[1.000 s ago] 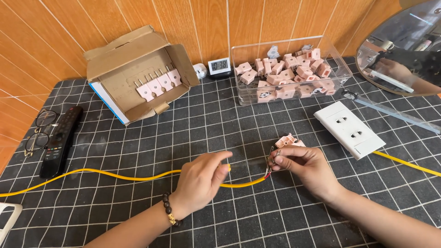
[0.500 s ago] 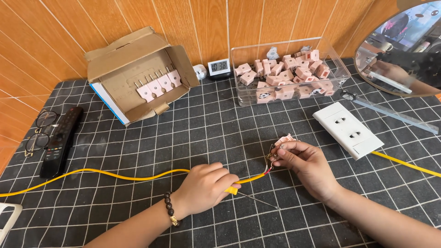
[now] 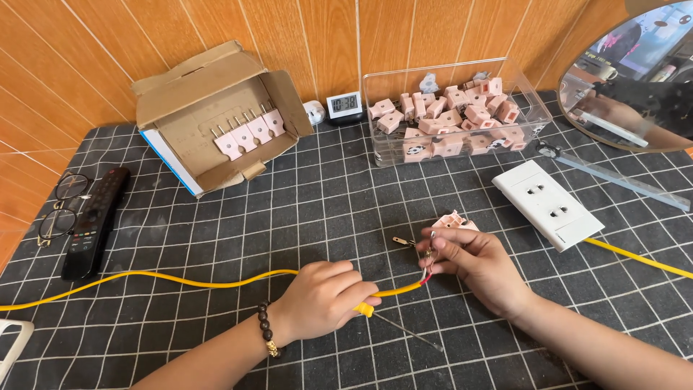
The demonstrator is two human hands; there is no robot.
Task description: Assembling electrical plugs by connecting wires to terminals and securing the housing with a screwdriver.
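The left hand [image 3: 325, 295] is curled shut around a yellow-handled screwdriver [image 3: 375, 315], whose thin metal shaft runs along the mat toward the near right. The right hand [image 3: 473, 260] pinches the stripped end of a yellow cable [image 3: 180, 280] between its fingertips, where red and pale wires show, and also keeps a pink plug body [image 3: 455, 221] tucked against its far side. The cable trails left across the black gridded mat [image 3: 346, 195]. Just left of the right hand's fingers lies a small brass prong [image 3: 401, 241]. Farther right sits a white 2-socket outlet plate [image 3: 547, 204]. At the far edge stand a clear bin of pink plugs [image 3: 451, 115] and an open cardboard box [image 3: 216, 119] holding 4 more.
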